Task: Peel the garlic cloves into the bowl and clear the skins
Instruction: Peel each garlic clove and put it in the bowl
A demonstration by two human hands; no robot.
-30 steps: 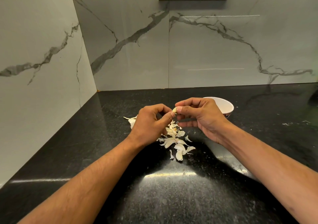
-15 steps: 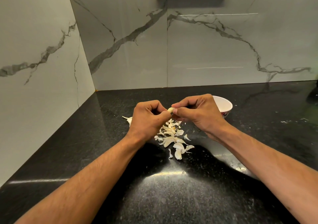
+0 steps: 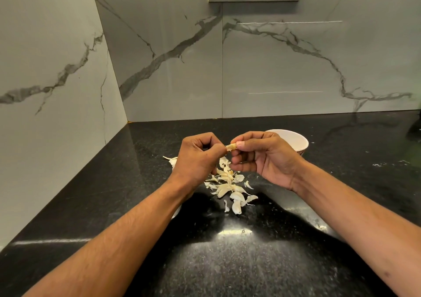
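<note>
Garlic clove [image 3: 230, 147] up in the air between both hands, just in front of the white bowl [image 3: 293, 140] and above the heap of skins [image 3: 229, 186]. Left hand [image 3: 199, 154] has thumb and forefinger pinched on one end, the other fingers curled under; right hand [image 3: 264, 154] pinches the opposite end, thumbnail pressed right against it. The way to do this well, I'd say: hold firm on the right, let the left nail catch the papery edge and strip it away from the bowl, so flakes fall onto the heap and not into the clean cloves. Grip lightly, since a bare clove is slippery. As for the bowl, it sits behind the right hand on the black counter [image 3: 227, 262]; only its rim and inner wall show, so what lies inside I cannot tell.
</note>
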